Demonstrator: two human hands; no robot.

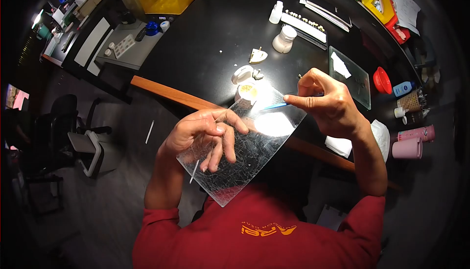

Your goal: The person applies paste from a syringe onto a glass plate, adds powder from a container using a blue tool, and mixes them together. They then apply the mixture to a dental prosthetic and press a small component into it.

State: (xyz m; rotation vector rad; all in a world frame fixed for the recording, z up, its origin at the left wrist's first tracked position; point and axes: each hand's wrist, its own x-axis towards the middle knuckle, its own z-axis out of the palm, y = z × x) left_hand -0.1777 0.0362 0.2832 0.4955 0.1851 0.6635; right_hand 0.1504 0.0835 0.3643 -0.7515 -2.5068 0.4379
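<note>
My left hand (208,134) is at a clear, heavily scratched plate (245,166), its bent fingers overlapping the sheet. The plate tilts over my lap and the table's front edge. How the fingers grip it is partly hidden. Between the thumb and index finger of my right hand (325,102) is a thin blue stick (275,106), pointing left over the plate's upper part. Just beyond the plate stands a small round pot (246,93) with yellowish contents. A white round lid or case (243,74) lies behind it.
A dental model (258,55), a lidded jar (284,40), a white bottle (276,12) and a rack of tooth samples (304,26) stand farther back. At right are a dark glass board (350,78), a red bowl (382,80) and pink cups (407,148). Wood (171,93) edges the black table.
</note>
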